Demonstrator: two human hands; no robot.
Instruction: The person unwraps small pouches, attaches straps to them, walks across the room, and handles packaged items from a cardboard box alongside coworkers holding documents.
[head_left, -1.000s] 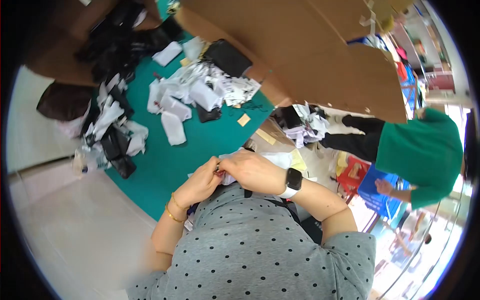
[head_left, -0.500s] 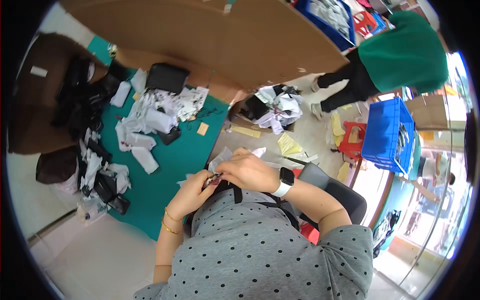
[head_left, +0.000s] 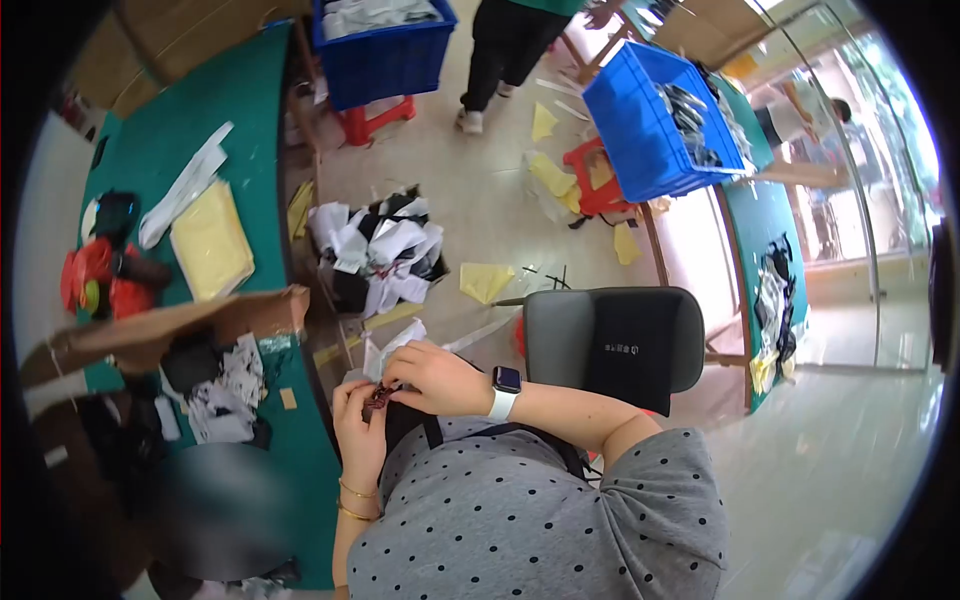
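Observation:
My left hand (head_left: 358, 428), with gold bangles at the wrist, is closed on a small dark red, patterned item (head_left: 378, 397) in front of my waist. My right hand (head_left: 438, 378), wearing a white-banded watch (head_left: 506, 392), pinches the same item from the other side. Fingers cover most of it, so its kind cannot be made out. Just beyond the fingers lies crumpled white material (head_left: 393, 345). A dark strap (head_left: 432, 432) crosses my grey dotted shirt below the hands.
A green table (head_left: 290, 470) at left holds white and dark pieces, a cardboard box (head_left: 180, 325) and a yellow stack (head_left: 212, 240). A heaped pile (head_left: 385, 245), an office chair (head_left: 610, 340) and blue crates (head_left: 655, 125) stand around. A person in dark trousers (head_left: 505, 45) stands beyond.
The view has swung to the right, so more floor, the chair and the far end of the table show. Both hands stay together on the small item. The person in green now appears nearer the top middle.

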